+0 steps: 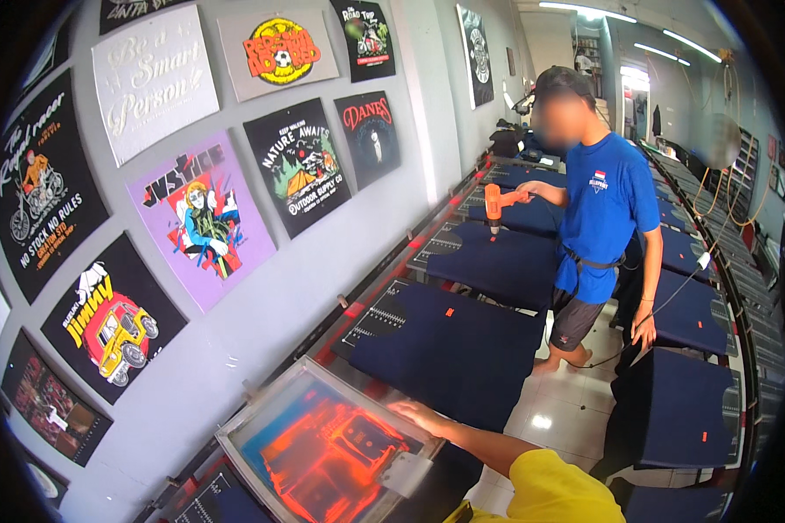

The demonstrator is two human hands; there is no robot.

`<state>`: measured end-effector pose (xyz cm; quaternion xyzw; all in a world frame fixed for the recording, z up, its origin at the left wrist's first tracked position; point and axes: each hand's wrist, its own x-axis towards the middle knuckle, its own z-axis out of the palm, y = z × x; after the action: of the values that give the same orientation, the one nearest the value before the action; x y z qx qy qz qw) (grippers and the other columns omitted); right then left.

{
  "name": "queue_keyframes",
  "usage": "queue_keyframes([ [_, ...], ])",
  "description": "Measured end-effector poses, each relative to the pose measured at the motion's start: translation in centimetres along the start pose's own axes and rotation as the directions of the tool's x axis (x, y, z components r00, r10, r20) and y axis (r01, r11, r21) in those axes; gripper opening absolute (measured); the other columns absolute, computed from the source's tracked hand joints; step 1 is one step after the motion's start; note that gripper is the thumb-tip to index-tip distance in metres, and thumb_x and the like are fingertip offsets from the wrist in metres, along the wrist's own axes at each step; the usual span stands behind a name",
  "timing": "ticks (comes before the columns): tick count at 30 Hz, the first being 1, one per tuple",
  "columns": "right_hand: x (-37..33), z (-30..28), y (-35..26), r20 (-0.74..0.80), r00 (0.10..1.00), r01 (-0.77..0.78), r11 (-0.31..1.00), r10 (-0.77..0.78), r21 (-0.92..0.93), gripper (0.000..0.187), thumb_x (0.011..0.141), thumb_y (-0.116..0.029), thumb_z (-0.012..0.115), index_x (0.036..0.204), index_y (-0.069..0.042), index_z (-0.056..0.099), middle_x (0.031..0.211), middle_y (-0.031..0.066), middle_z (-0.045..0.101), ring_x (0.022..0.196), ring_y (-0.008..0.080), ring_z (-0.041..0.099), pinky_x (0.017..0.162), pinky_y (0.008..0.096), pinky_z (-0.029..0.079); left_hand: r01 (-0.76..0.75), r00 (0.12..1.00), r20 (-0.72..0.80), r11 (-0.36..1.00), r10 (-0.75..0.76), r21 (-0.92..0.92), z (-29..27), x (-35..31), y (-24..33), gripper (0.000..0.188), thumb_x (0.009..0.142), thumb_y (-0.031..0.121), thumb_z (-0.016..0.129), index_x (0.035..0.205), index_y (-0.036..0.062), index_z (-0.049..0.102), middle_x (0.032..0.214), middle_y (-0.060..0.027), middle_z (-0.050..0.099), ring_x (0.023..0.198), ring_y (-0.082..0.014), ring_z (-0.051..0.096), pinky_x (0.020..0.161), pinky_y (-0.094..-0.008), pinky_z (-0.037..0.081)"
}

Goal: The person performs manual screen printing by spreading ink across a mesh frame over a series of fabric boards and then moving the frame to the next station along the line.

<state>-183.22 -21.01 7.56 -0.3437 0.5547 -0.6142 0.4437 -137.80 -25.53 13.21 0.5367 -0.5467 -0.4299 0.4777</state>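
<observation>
My right hand [420, 417], at the end of a yellow-sleeved arm, is on the upper right edge of a screen-printing frame [262, 403]. Its fingers lie over the rim and seem to grip it; the thumb is hard to make out. Bright orange-red ink in the shape of a vehicle covers much of the blue mesh. A pale piece [407, 473] sits on the frame's right edge. Partly under and beyond the frame lies a dark navy shirt panel [449, 349] on a printing board, with a small orange mark. My left hand is out of view.
A person [606, 192] in a blue shirt stands in the tiled aisle, holding an orange heat gun [494, 202] over another dark panel [488, 261]. Its cable trails behind. More panels [685, 401] line the right-hand row. Printed posters hang on the left wall [305, 270].
</observation>
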Motion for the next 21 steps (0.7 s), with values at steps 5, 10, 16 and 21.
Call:
queue_keyframes([
  [5,-3.1,2.6,-1.1,0.031,0.999,-0.025,0.984,0.020,0.174,0.044,0.106,-0.033,0.047,0.136,-0.004,0.059,0.137,0.0063,0.060,0.128,0.0157,0.053,0.112,0.0311,0.036,-0.028,1.000,-0.003,0.998,0.028,-0.056,-4.1,-1.0,1.3,0.041,0.103,0.036,0.049,0.109,-0.0010,0.066,0.084,-0.0098,0.067,0.074,-0.0200,0.061,0.068,-0.0371,0.051],
  [10,-6.9,8.8,-2.1,0.036,0.985,0.168,0.985,-0.167,-0.034,0.038,0.103,-0.019,0.046,0.134,-0.001,0.059,0.136,0.0088,0.060,0.129,0.0184,0.053,0.114,0.0336,0.036,0.110,0.993,0.013,0.914,-0.114,-0.390,-10.0,-2.2,2.5,0.036,0.099,0.022,0.056,0.121,-0.0052,0.064,0.096,-0.0039,0.066,0.084,-0.0127,0.058,0.073,-0.0298,0.048],
  [16,-13.7,19.7,-1.9,0.018,0.994,0.096,0.963,-0.104,0.253,0.058,0.096,-0.039,0.056,0.133,0.006,0.054,0.135,0.0178,0.059,0.131,0.0264,0.052,0.116,0.0412,0.034,0.092,0.994,-0.046,0.983,-0.100,-0.157,-21.9,-2.7,-3.5,0.050,0.100,0.029,0.058,0.134,-0.0079,0.056,0.119,-0.0113,0.067,0.110,-0.0187,0.060,0.097,-0.0319,0.045],
  [21,-16.1,28.4,0.5,0.104,0.993,0.032,0.976,-0.056,0.216,0.061,0.096,-0.041,0.056,0.134,0.006,0.053,0.137,0.0179,0.057,0.133,0.0275,0.049,0.117,0.0416,0.032,0.090,0.994,-0.065,0.996,-0.090,0.000,-31.9,-3.6,-5.3,0.058,0.096,0.045,0.055,0.129,-0.0024,0.061,0.106,-0.0091,0.068,0.098,-0.0186,0.059,0.087,-0.0340,0.047],
])
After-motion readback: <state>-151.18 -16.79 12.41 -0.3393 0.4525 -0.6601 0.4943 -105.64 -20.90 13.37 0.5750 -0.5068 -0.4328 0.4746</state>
